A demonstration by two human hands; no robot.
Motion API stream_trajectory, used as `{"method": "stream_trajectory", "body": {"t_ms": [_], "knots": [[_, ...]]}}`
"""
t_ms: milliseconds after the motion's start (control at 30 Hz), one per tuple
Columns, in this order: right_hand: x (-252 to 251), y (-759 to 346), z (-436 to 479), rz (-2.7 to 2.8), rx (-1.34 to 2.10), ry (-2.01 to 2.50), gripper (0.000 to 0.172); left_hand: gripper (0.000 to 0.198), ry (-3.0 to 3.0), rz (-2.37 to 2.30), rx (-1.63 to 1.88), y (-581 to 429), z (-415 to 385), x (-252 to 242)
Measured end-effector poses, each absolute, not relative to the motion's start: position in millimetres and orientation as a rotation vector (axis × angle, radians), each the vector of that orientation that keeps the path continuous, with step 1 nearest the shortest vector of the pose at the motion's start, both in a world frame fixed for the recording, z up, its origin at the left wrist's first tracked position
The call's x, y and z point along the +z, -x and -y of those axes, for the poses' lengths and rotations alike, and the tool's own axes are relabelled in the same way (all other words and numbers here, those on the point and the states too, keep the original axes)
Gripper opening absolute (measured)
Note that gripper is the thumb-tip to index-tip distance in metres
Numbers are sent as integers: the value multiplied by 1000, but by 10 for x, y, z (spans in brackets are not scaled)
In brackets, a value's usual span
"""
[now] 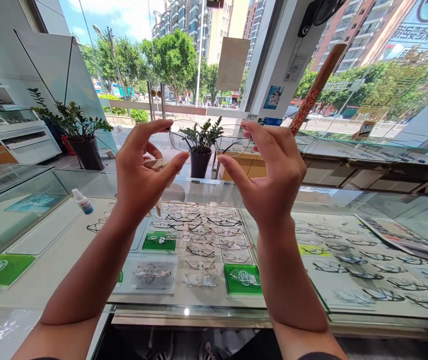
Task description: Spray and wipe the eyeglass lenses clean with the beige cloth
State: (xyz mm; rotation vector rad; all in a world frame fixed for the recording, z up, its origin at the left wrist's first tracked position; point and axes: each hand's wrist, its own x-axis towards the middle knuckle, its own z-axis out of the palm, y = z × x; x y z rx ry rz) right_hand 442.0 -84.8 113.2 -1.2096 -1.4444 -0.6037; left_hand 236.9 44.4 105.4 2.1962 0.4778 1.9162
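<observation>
A pair of thin-rimmed eyeglasses (179,148) is held up at chest height against the bright window, its lenses clear. My left hand (142,160) grips the left side of the frame between thumb and fingers, and a beige cloth (156,164) is tucked in its palm. On the other side, my right hand (270,167) holds the right end of the same frame, thumb below and fingers above. Parts of the temples show through the lenses. Below both hands lies the glass display counter (195,310).
Rows of eyeglass frames (199,251) lie inside the counter, with green cards (243,279) among them. A small white spray bottle (82,201) stands at left on the glass. Potted plants (200,162) and a large window are beyond. A magazine (397,232) lies at right.
</observation>
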Motion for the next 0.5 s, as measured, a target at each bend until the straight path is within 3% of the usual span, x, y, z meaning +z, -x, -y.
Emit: {"method": "stream_trajectory", "body": {"t_ms": [367,500], "knots": [[1066,-4407,735,1431,-987,1186,52,62,-2102,-438,2065,-2489,-570,932],[1048,-4408,719,1430,-972,1168,53,63,-2094,-411,2041,-2493,-592,908]]}}
